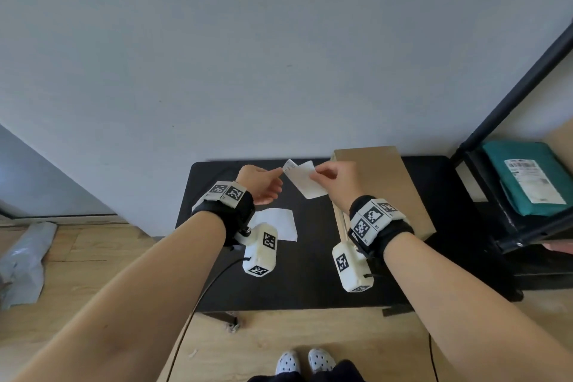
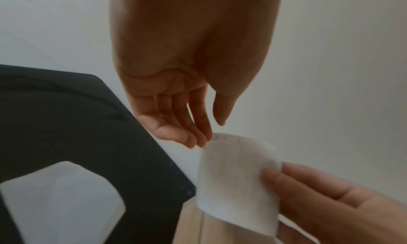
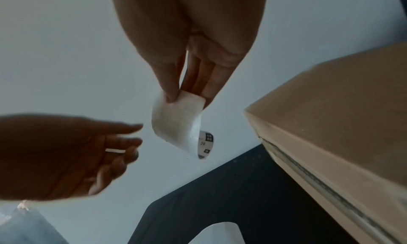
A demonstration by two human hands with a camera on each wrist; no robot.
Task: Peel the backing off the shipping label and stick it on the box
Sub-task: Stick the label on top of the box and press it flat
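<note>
- A white sheet [image 1: 277, 224] lies flat on the black desk [image 1: 310, 273], nearest the person, just below the left hand [image 1: 259, 183].
- The left hand is raised above the desk, palm open, its fingers [image 2: 199, 124] loosely extended and apart; the tips are just beside the curled free end of the label [image 1: 305, 178], and whether they touch it cannot be told.
- The right hand [image 1: 336, 178] pinches the label's other end between thumb and fingers [image 3: 209, 77], which are clamped on it; the label hangs in the air and curls, print showing on its far side.
- The cardboard box [image 1: 381, 189] stands on the desk on the right, behind the right hand, apart from the label.
- A black shelf [image 1: 502, 226] on the far right holds a teal parcel [image 1: 527, 177] bearing its own printed label.
</note>
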